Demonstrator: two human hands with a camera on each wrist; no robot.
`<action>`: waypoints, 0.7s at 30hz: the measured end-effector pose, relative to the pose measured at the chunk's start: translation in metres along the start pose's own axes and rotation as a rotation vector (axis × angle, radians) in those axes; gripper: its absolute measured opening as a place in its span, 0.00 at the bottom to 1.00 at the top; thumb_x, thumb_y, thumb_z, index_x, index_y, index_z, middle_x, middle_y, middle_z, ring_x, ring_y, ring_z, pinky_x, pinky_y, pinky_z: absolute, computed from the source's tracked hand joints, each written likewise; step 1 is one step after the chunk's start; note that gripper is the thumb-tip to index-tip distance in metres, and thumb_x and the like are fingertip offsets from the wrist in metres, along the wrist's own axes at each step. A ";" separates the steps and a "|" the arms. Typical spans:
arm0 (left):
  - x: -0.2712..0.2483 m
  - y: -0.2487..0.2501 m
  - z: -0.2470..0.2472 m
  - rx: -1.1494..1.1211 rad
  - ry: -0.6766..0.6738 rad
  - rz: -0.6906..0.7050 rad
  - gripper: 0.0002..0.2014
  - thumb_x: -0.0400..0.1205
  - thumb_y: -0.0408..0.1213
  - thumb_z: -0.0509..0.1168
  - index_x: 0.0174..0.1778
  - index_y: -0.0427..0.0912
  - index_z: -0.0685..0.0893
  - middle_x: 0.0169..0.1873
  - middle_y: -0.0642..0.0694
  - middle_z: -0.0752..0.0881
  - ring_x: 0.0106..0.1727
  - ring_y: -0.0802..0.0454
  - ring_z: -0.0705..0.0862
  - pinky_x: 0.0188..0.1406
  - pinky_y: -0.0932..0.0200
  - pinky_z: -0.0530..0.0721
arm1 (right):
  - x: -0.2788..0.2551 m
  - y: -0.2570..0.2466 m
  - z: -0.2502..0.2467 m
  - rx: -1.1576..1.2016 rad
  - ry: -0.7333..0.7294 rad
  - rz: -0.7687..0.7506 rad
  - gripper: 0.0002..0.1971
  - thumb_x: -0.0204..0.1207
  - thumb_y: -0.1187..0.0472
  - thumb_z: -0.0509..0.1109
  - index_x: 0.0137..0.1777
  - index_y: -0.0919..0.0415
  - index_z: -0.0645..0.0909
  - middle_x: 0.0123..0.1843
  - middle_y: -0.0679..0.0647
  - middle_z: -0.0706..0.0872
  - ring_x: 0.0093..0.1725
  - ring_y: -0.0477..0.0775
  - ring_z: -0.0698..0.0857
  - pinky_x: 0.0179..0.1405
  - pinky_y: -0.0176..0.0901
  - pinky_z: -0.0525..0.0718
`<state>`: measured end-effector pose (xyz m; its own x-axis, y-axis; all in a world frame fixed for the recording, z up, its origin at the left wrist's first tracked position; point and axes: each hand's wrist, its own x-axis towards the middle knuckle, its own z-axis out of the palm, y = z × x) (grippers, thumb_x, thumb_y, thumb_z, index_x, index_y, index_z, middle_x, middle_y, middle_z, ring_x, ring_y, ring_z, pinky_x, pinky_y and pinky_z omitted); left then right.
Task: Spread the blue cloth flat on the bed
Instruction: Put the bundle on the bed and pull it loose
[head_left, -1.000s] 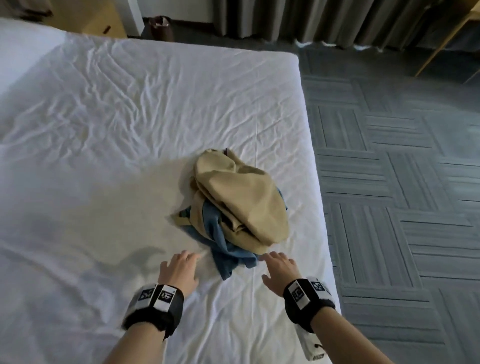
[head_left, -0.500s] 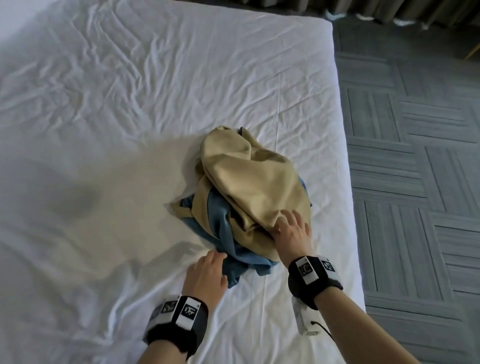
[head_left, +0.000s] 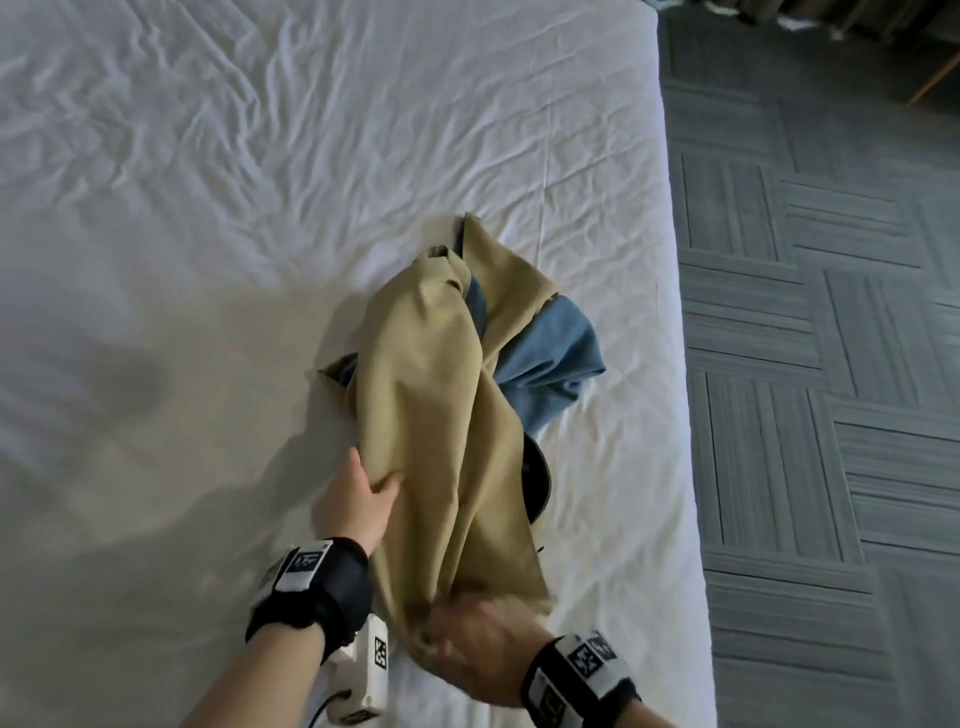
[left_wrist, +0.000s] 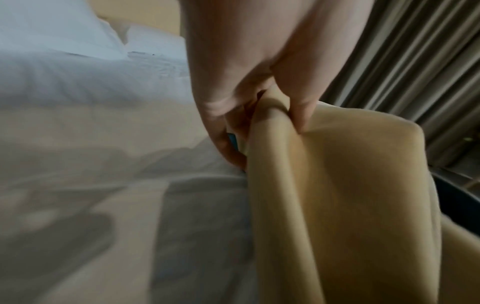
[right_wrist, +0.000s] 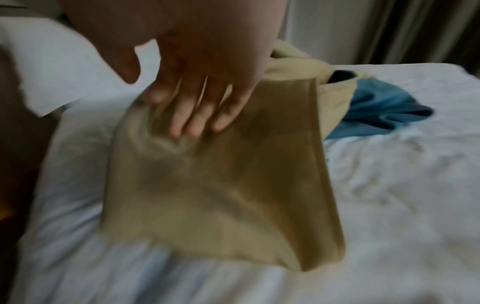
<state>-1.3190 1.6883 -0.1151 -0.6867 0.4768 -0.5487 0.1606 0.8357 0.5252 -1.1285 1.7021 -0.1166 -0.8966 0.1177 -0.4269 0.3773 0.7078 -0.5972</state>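
The blue cloth (head_left: 550, 353) lies crumpled on the white bed (head_left: 208, 208) near its right edge, partly under a tan cloth (head_left: 431, 415); it also shows in the right wrist view as a blue cloth (right_wrist: 376, 111). The tan cloth is stretched toward me in a long fold. My left hand (head_left: 358, 499) pinches a fold of its left side between thumb and fingers (left_wrist: 301, 107). My right hand (head_left: 478, 649), blurred, lies on its near end. There the fingers (right_wrist: 197, 121) press fairly straight into the fabric, with the thumb apart.
A dark object (head_left: 535, 478) peeks from under the tan cloth's right side. The bed's right edge drops to grey patterned carpet (head_left: 831, 364). White pillows (left_wrist: 52, 30) lie at the head end, and curtains (left_wrist: 402, 51) hang beyond the bed. Wrinkled bare sheet spreads to the left.
The tan cloth has been dragged toward me and stretched out, uncovering blue cloth on its right. My left hand now grips the tan cloth; my right hand has drawn back to the near edge.
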 end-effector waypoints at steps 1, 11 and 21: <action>-0.003 -0.004 -0.001 0.015 0.000 0.013 0.30 0.81 0.44 0.64 0.75 0.36 0.64 0.71 0.34 0.76 0.70 0.36 0.76 0.68 0.48 0.72 | 0.000 0.004 -0.002 0.022 0.135 0.017 0.16 0.79 0.46 0.57 0.47 0.57 0.78 0.47 0.61 0.85 0.49 0.66 0.82 0.41 0.57 0.81; -0.034 -0.042 0.006 -0.056 0.100 0.121 0.11 0.80 0.34 0.64 0.53 0.30 0.73 0.51 0.29 0.82 0.54 0.33 0.82 0.50 0.50 0.75 | 0.016 0.063 -0.034 0.567 0.477 0.693 0.37 0.66 0.56 0.78 0.72 0.62 0.65 0.64 0.61 0.81 0.65 0.62 0.79 0.64 0.53 0.78; -0.062 -0.079 -0.006 -0.182 0.313 0.259 0.26 0.76 0.37 0.70 0.69 0.39 0.72 0.61 0.40 0.79 0.63 0.42 0.77 0.61 0.55 0.73 | 0.001 -0.019 0.031 0.384 0.329 0.302 0.12 0.72 0.63 0.67 0.56 0.60 0.79 0.50 0.59 0.82 0.44 0.54 0.79 0.47 0.42 0.77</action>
<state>-1.2931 1.5915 -0.1186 -0.8260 0.5357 -0.1752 0.2479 0.6246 0.7406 -1.1292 1.6672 -0.1262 -0.7378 0.5285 -0.4198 0.6292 0.3134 -0.7113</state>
